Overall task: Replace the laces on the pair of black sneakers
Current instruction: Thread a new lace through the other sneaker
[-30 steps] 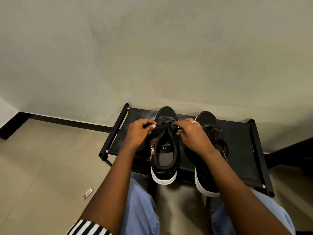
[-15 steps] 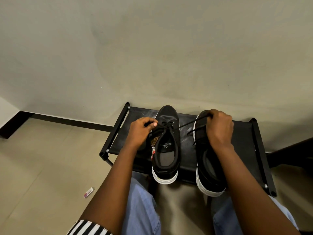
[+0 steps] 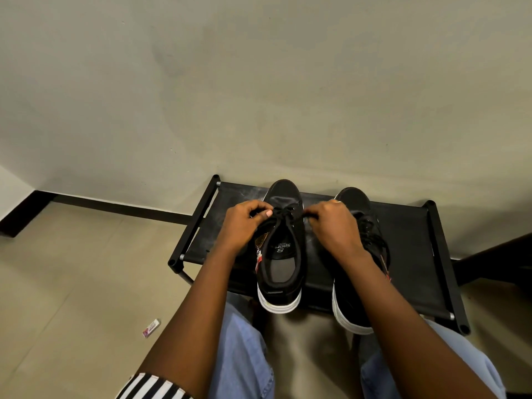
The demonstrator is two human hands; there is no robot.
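Two black sneakers with white soles stand side by side on a low black rack (image 3: 414, 254), toes toward the wall. The left sneaker (image 3: 283, 254) shows its grey insole and a black lace (image 3: 285, 212) across its upper eyelets. My left hand (image 3: 243, 224) pinches the lace at the shoe's left side. My right hand (image 3: 331, 226) pinches the lace at its right side. The right sneaker (image 3: 357, 203) lies mostly under my right forearm; its loose laces bunch beside my wrist. A small tag hangs at each shoe's side.
The rack stands against a plain beige wall (image 3: 259, 96) with a dark skirting strip. My knees in blue jeans (image 3: 244, 349) are just below the rack's near edge. A small wrapper (image 3: 150, 327) lies on the tiled floor at the left.
My right hand pulled a lace out to the right over the right sneaker, then came back to the left sneaker's lacing. My left hand stayed at the shoe's left side.
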